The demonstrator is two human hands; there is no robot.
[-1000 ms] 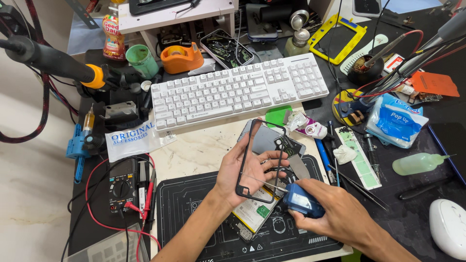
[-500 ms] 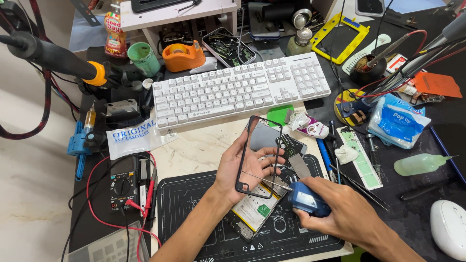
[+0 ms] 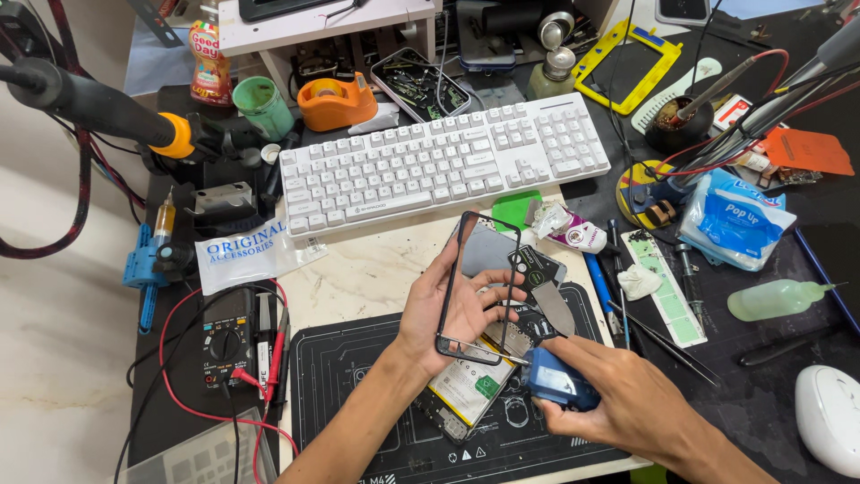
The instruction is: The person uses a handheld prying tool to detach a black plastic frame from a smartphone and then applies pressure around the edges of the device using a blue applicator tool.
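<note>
My left hand (image 3: 448,309) holds a thin black phone frame (image 3: 477,287) upright by its long side, over a dark work mat (image 3: 358,394). My right hand (image 3: 618,403) grips a small blue tool (image 3: 557,384) whose thin tip touches the lower edge of the frame. An opened phone body (image 3: 466,390) with a white and green battery lies on the mat under both hands. A black back cover (image 3: 537,269) and a grey scraper blade (image 3: 554,305) lie just behind the frame.
A white keyboard (image 3: 439,161) lies behind the mat. A multimeter (image 3: 228,345) with red leads sits at the left, tweezers (image 3: 663,336) and a clear squeeze bottle (image 3: 770,298) at the right, a white mouse (image 3: 829,417) at the far right.
The frame has tilted slightly in my left hand, and my right hand with the blue tool has shifted a little lower along its bottom edge.
</note>
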